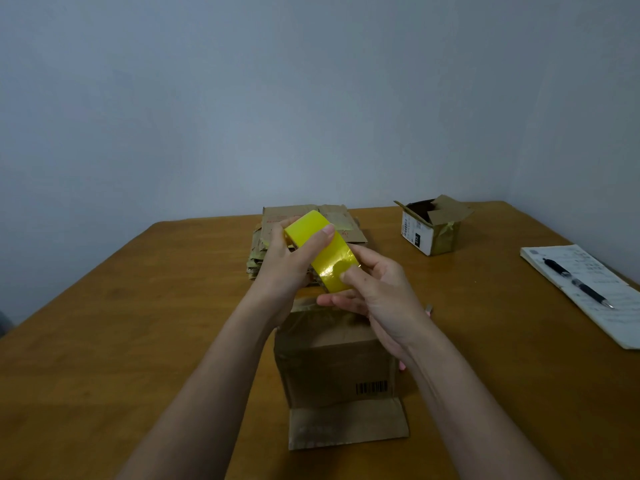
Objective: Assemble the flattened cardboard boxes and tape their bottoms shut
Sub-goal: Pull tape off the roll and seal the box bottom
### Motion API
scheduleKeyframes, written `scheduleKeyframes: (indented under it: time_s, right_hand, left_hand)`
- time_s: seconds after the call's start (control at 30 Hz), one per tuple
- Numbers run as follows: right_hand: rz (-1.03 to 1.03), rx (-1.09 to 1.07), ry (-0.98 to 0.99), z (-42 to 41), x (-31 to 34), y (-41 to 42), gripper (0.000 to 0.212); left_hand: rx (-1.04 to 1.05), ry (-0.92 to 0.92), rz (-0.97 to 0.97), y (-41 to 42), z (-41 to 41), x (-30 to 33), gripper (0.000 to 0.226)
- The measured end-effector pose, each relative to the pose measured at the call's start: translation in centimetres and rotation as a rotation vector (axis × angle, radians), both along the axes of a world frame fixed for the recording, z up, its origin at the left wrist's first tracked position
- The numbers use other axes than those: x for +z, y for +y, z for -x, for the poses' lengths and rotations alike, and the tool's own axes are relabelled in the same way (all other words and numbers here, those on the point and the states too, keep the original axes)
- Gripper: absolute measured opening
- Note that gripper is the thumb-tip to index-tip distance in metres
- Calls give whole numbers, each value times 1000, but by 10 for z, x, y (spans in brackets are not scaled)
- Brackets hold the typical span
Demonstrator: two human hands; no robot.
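Observation:
A yellow roll of tape point(320, 249) is held in the air above the table's middle. My left hand point(289, 263) grips the roll, thumb across its outer face. My right hand point(375, 296) pinches the roll's near edge with thumb and fingers. Under the hands stands a brown cardboard box point(337, 368) with a barcode on its near side and one flap lying flat toward me. Behind the hands lies a stack of flattened cardboard boxes point(346, 223), partly hidden by the tape and my left hand.
An assembled small box point(431, 226) with open top flaps stands at the back right of the wooden table point(138, 306). A paper sheet point(595, 292) with a black pen point(576, 284) on it lies at the right edge. A grey wall rises behind.

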State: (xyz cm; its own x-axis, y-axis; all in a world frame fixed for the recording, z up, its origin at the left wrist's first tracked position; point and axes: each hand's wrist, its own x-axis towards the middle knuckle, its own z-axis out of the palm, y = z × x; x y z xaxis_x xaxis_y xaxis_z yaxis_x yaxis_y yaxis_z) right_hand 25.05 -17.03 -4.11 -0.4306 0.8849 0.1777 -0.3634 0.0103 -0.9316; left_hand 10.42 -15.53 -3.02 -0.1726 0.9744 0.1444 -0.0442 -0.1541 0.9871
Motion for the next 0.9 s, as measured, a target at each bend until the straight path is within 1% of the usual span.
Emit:
scheduleKeyframes:
  time_s: [0.07, 0.17, 0.3, 0.4, 0.47, 0.57, 0.63, 0.77, 0.9]
  right_hand:
    - [24, 34, 28, -1, 1, 0, 33]
    - [94, 75, 111, -1, 4, -2, 21]
    - [172, 91, 158, 0, 1, 0, 26]
    - [182, 82, 193, -1, 0, 0, 29]
    - [98, -53, 142, -2, -2, 0, 30]
    - [-157, -357, -87, -3, -6, -1, 22]
    - [-279, -469, -180, -2, -11, 0, 16]
    - [-400, -582, -237, -1, -16, 1, 14]
    - [-410, -611, -227, -1, -14, 3, 12]
  left_hand:
    - [-16, -42, 18, -1, 2, 0, 61]
    - [-34, -72, 35, -1, 4, 0, 68]
    - [-37, -89, 53, 3, 8, -4, 71]
    - [-45, -100, 62, 6, 12, -8, 75]
    - [-31, -117, 76, 8, 15, -11, 78]
    - [-4, -143, 103, 9, 17, -13, 87]
    - [2, -143, 108, 9, 16, -13, 92]
    - [12, -144, 112, 9, 15, -13, 94]
    - [5, -135, 120, 9, 15, -12, 94]
